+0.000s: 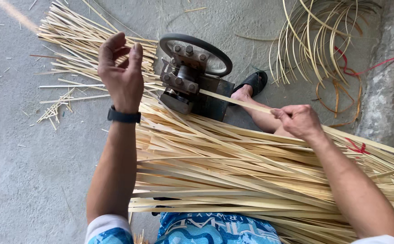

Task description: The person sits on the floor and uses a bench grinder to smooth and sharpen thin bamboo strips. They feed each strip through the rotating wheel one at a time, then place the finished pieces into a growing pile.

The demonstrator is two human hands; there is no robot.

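A thick sheaf of pale bamboo strips (233,176) lies across the lap; the right hand (298,121) pinches one bamboo strip (233,100) running into a small metal splitting machine (192,77) on the grey concrete floor (25,180); the left hand (122,74), fingers loosely curled and apart, hovers over split slivers (77,45); coiled strips (314,40) lie beyond.

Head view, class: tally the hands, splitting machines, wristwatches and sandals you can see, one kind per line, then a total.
Hands: 2, left hand and right hand
Machine: 1
Watch: 1
Sandal: 1
Total: 5
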